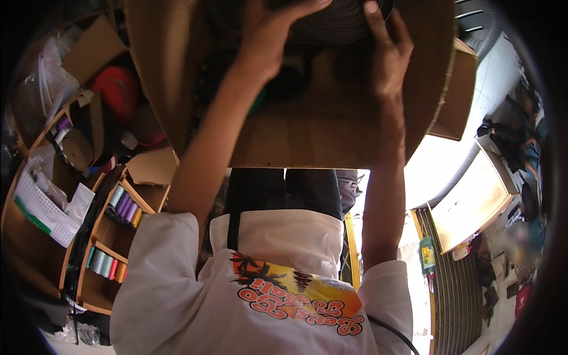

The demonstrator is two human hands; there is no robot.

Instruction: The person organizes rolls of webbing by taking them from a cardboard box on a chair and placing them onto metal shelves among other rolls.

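Both my arms reach into an open brown cardboard box (pixel 307 136) at the top of the view. My left hand (pixel 269 35) curls its fingers over the left side of a dark ribbed roll (pixel 337 23) that lies in the box. On the roll's right side my right hand (pixel 387 50) grips it with fingers spread. The roll's top is cut off by the frame edge. Other dark things lie in shadow inside the box. My white shirt with an orange print (pixel 284 284) fills the lower middle.
Wooden shelves (pixel 109 236) at the left hold several coloured spools (pixel 125 207), a white mesh basket (pixel 41 210), tan tape rolls (pixel 77 148) and a red round thing (pixel 118 89). A wooden tabletop (pixel 473 201) and cluttered items stand at the right.
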